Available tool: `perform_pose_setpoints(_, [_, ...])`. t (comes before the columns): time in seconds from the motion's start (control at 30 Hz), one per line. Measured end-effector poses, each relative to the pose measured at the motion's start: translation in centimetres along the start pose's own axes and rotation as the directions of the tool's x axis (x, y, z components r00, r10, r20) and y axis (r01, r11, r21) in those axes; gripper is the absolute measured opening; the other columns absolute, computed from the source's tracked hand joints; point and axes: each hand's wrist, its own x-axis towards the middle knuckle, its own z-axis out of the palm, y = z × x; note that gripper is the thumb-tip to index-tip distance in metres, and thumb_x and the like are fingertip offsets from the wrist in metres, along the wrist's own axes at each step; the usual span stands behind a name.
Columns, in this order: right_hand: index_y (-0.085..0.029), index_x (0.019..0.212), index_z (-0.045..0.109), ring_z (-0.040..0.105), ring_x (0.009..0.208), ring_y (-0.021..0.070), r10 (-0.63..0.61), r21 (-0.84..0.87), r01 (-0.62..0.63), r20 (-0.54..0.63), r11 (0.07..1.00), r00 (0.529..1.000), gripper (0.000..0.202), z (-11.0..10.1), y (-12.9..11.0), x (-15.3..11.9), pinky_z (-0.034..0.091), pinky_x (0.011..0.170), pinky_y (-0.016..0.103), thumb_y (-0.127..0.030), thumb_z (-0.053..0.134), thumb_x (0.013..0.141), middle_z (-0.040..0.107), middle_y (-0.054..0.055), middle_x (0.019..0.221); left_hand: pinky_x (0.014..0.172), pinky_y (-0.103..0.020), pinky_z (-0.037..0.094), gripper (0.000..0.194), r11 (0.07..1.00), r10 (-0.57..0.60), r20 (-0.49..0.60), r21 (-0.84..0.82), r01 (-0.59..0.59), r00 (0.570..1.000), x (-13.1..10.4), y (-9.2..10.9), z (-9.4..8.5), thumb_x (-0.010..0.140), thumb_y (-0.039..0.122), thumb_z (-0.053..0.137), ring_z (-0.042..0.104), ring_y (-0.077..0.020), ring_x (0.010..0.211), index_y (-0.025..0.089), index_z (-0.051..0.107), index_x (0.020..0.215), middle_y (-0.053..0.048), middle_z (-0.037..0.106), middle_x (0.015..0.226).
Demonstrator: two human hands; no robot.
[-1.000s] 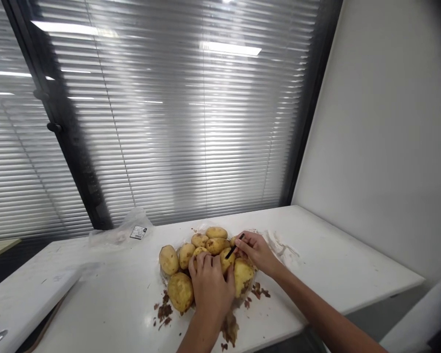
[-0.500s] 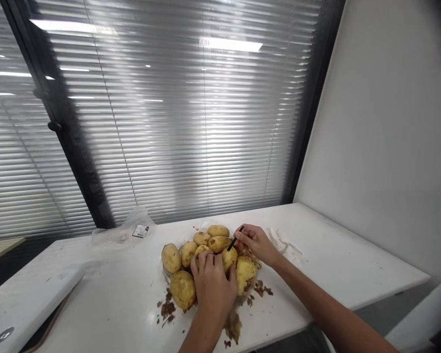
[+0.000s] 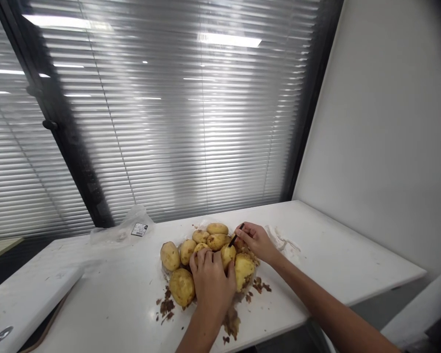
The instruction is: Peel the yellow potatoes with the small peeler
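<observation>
My left hand point(image 3: 213, 279) is wrapped round a yellow potato point(image 3: 227, 257), its thumb along the near side. In my right hand point(image 3: 256, 241) is a slim black stick-like tool point(image 3: 233, 239), pinched between thumb and fingers, with its lower end on top of that potato. The tool's exact kind does not show. Several other potatoes lie around the hands: a large one point(image 3: 182, 288) left of my left hand, another point(image 3: 170, 256) farther left, and a pale yellow, partly bare one point(image 3: 244, 270) just right of the held potato.
Brown peel scraps point(image 3: 166, 307) litter the white table point(image 3: 125, 299), with more peel point(image 3: 231, 323) near its front edge. A clear plastic bag point(image 3: 123, 230) with a label lies back left. Crumpled white tissue point(image 3: 282, 241) is at right. Blinds and a wall border the table.
The whole view has shifted slightly. Both hands keep their hold, and the black tool's lower end stays on the top of the potato.
</observation>
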Motion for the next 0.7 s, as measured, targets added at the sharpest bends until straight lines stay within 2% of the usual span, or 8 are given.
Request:
perform_pose_setpoints(0.2, [-0.019,0.073,0.063,0.051,0.047,0.0132,0.002,0.018,-0.002,0.039,1.000,0.999,0.040,-0.06,0.03,0.22,0.041,0.048,0.025,-0.058,0.066,0.081,0.065,0.001,0.058,0.106,-0.052,0.028,0.021,1.000,0.012,-0.004,0.001,-0.012,1.000,-0.08,-0.25,0.22,0.083,0.032,0.057,0.052,-0.0290,0.107,0.017,0.066,0.095,-0.008,0.065,0.095])
perform_pose_setpoints(0.37, [-0.019,0.075,0.063,0.050,0.049,0.0131,-0.012,0.013,0.012,-0.008,1.000,1.000,0.036,-0.27,0.24,0.38,0.040,0.049,0.025,-0.055,0.065,0.083,0.060,-0.002,0.055,0.106,-0.052,0.028,0.021,1.000,0.013,-0.003,0.002,-0.013,1.000,-0.09,-0.18,0.16,0.084,0.033,0.056,0.052,-0.0293,0.107,0.016,0.066,0.094,-0.009,0.065,0.095])
perform_pose_setpoints(0.53, [-0.018,0.072,0.064,0.051,0.047,0.0124,0.003,0.022,-0.005,0.061,1.000,0.998,0.037,-0.19,0.33,0.42,0.041,0.048,0.024,-0.053,0.068,0.081,0.062,-0.001,0.055,0.105,-0.052,0.029,0.021,1.000,0.008,0.003,0.008,-0.008,1.000,0.02,-0.12,0.15,0.084,0.032,0.056,0.052,-0.0289,0.106,0.017,0.066,0.094,-0.009,0.065,0.095])
perform_pose_setpoints(0.7, [-0.018,0.074,0.064,0.051,0.049,0.0124,-0.002,0.021,0.001,0.021,1.000,1.000,0.038,-0.37,0.39,0.43,0.041,0.048,0.024,-0.055,0.066,0.082,0.064,0.000,0.058,0.105,-0.052,0.029,0.021,1.000,0.002,0.003,0.015,-0.002,1.000,0.08,-0.11,0.15,0.083,0.032,0.058,0.052,-0.0295,0.107,0.016,0.066,0.093,-0.010,0.065,0.097])
